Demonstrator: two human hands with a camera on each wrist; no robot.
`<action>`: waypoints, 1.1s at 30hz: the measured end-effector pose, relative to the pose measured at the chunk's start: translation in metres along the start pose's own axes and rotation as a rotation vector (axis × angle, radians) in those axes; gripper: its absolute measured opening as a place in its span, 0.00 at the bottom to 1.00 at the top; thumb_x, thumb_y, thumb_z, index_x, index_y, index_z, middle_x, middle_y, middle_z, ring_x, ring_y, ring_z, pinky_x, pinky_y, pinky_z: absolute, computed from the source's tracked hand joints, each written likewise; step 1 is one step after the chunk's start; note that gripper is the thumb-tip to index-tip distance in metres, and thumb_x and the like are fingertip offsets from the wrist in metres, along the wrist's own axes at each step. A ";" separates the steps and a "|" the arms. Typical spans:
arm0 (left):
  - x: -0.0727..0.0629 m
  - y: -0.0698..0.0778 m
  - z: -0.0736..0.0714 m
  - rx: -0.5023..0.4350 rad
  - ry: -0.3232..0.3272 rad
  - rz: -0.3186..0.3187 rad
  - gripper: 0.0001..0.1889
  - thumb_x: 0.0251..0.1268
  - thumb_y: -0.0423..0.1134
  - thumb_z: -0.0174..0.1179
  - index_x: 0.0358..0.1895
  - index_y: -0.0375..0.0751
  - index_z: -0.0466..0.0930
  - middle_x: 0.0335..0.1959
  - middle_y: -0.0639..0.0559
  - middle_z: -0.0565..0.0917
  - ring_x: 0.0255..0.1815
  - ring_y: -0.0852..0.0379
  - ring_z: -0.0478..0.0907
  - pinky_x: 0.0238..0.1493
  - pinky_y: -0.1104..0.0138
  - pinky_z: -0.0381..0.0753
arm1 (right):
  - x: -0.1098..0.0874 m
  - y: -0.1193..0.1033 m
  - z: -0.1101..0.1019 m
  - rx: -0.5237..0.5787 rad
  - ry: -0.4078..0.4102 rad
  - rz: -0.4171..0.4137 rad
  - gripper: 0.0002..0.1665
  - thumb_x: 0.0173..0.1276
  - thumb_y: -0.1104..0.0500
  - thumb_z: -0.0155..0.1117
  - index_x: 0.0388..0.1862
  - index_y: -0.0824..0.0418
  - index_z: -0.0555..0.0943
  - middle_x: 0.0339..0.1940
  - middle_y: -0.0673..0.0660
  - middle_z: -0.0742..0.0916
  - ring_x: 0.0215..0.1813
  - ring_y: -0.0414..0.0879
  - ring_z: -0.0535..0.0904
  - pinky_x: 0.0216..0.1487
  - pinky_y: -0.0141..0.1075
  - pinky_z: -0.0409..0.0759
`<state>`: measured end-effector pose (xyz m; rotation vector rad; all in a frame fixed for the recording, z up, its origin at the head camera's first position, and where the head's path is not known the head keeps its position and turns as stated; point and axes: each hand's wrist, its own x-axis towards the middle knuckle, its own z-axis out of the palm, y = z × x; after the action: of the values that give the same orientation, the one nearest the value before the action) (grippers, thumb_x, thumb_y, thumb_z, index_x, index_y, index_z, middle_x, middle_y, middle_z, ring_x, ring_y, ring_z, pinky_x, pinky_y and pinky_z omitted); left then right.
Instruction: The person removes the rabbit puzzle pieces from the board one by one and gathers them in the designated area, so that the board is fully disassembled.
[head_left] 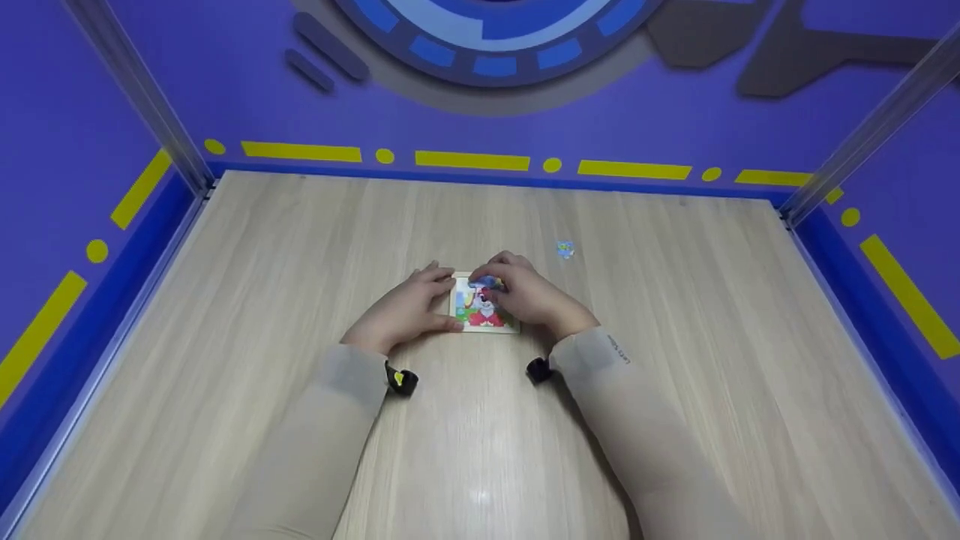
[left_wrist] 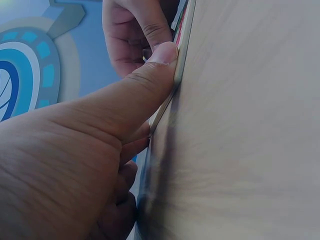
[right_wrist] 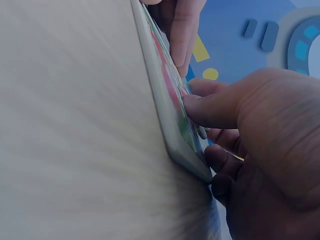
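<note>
A small jigsaw puzzle board with a pale rim and a colourful cartoon picture lies flat on the wooden table. My left hand holds its left side, thumb at the near corner and fingers by the far corner. In the left wrist view the thumb presses on the rim. Over the board's far part, my right hand pinches a blue puzzle piece. In the right wrist view its thumb is right at the picture surface, and the fingers mostly hide the piece.
One loose light-blue puzzle piece lies on the table, beyond the right hand. Purple walls with yellow markings enclose the table at the back and both sides. Dark wrist cameras hang at both cuffs.
</note>
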<state>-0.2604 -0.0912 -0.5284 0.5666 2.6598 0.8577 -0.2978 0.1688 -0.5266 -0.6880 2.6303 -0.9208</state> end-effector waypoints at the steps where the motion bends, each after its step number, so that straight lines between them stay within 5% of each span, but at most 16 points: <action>1: 0.000 0.000 0.000 -0.001 0.002 0.000 0.49 0.74 0.58 0.77 0.89 0.41 0.67 0.95 0.50 0.60 0.99 0.42 0.46 0.97 0.44 0.55 | 0.001 0.000 0.000 0.002 0.005 0.002 0.23 0.88 0.60 0.64 0.76 0.49 0.83 0.75 0.58 0.81 0.81 0.59 0.73 0.87 0.60 0.74; 14: 0.003 0.001 -0.003 -0.019 0.007 -0.003 0.50 0.72 0.59 0.78 0.89 0.41 0.66 0.95 0.51 0.60 0.99 0.42 0.46 0.97 0.45 0.55 | 0.004 0.003 -0.004 0.012 0.040 -0.006 0.21 0.85 0.59 0.69 0.72 0.58 0.87 0.70 0.58 0.85 0.68 0.55 0.81 0.76 0.53 0.84; 33: 0.001 0.002 0.000 -0.026 0.005 -0.015 0.49 0.72 0.59 0.78 0.89 0.44 0.68 0.95 0.50 0.59 0.99 0.38 0.45 0.98 0.42 0.52 | -0.012 0.009 -0.014 0.080 0.034 0.018 0.23 0.91 0.55 0.62 0.78 0.54 0.84 0.73 0.57 0.83 0.70 0.55 0.81 0.81 0.55 0.81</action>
<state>-0.2609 -0.0886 -0.5274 0.5379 2.6494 0.8892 -0.2962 0.1884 -0.5209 -0.6334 2.6084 -1.0352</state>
